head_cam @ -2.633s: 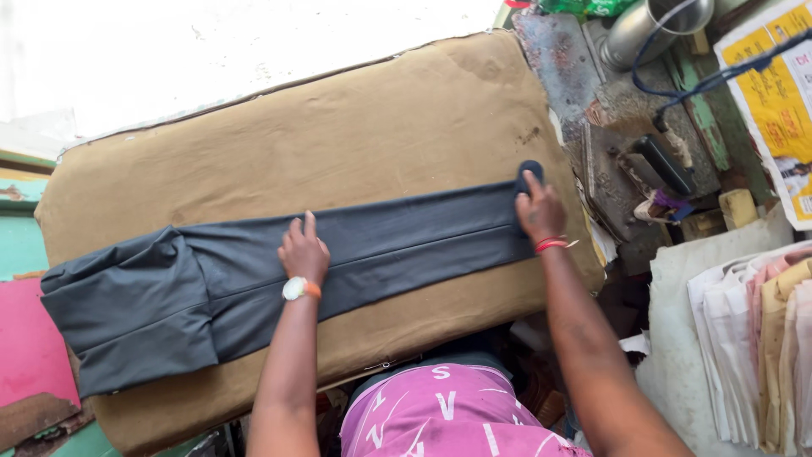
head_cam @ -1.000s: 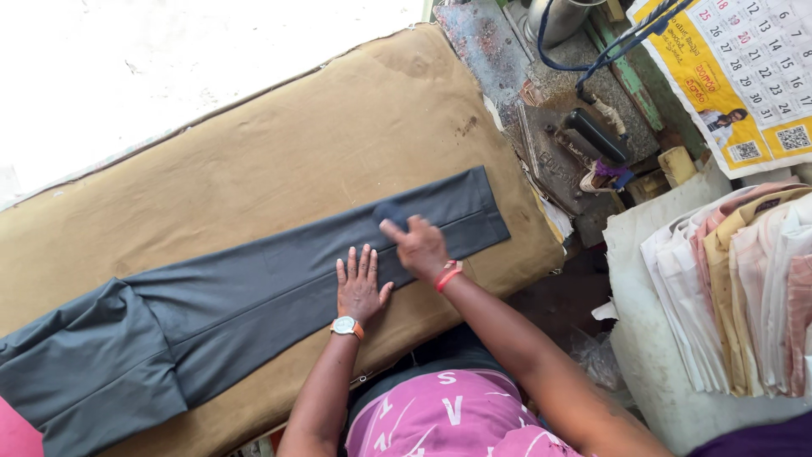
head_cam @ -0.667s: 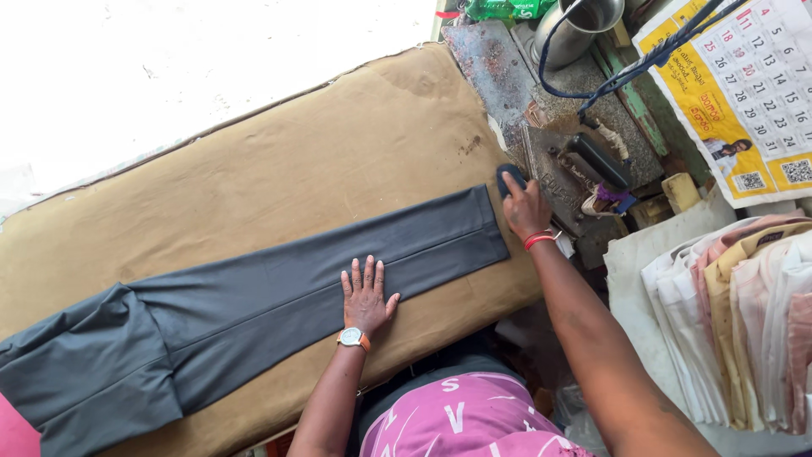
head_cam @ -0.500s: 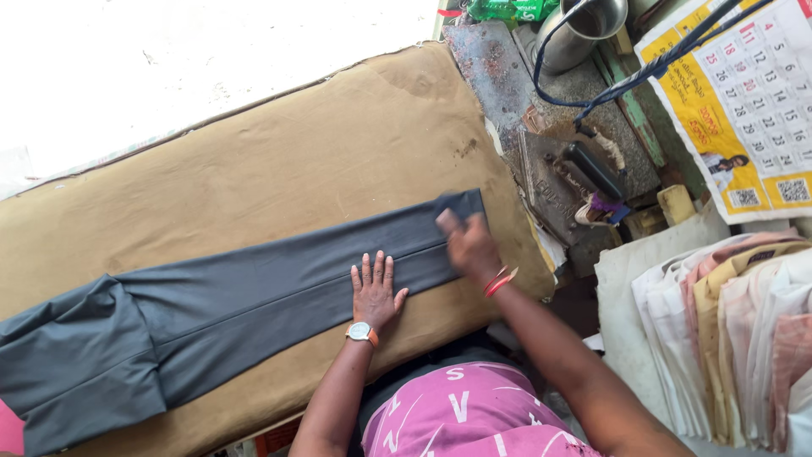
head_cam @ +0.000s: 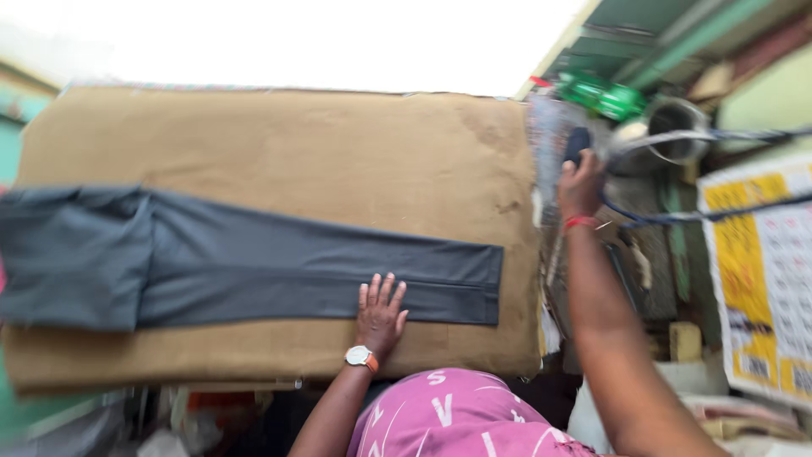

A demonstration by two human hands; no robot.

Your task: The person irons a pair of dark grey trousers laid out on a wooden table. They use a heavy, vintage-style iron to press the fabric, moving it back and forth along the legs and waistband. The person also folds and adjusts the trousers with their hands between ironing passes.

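Two hands are at work over one padded table (head_cam: 279, 144), covered in brown cloth, and all positions below are given relative to that table. A pair of dark grey trousers (head_cam: 254, 275) is laid lengthwise across the table's near half, one leg flat and extended toward the right end, the waist section bunched at the left end. The left hand (head_cam: 380, 310) is pressed palm-down on the lower edge of the trouser leg, close to the table's near edge; its fingers (head_cam: 378, 292) are spread flat and released, nothing being gripped. A wristwatch is worn on that wrist.

The right hand (head_cam: 580, 184) is raised just beyond the table's right end, with its fingers clenched around a dark handle-like object (head_cam: 576, 144). The object is blurred and cannot be identified; a dark cable (head_cam: 702, 216) is seen running close to it. A metal pot (head_cam: 672, 140) and a green bottle (head_cam: 602, 95) stand past the right end, and a yellow printed sheet (head_cam: 757, 279) lies further right.

Risk is judged as follows — with only one hand pinning the leg, the laid crease could be shifted if the fabric is dragged. The cable could snag on the clutter beyond the right end, and the pot or bottle could be knocked over as the object is brought across.
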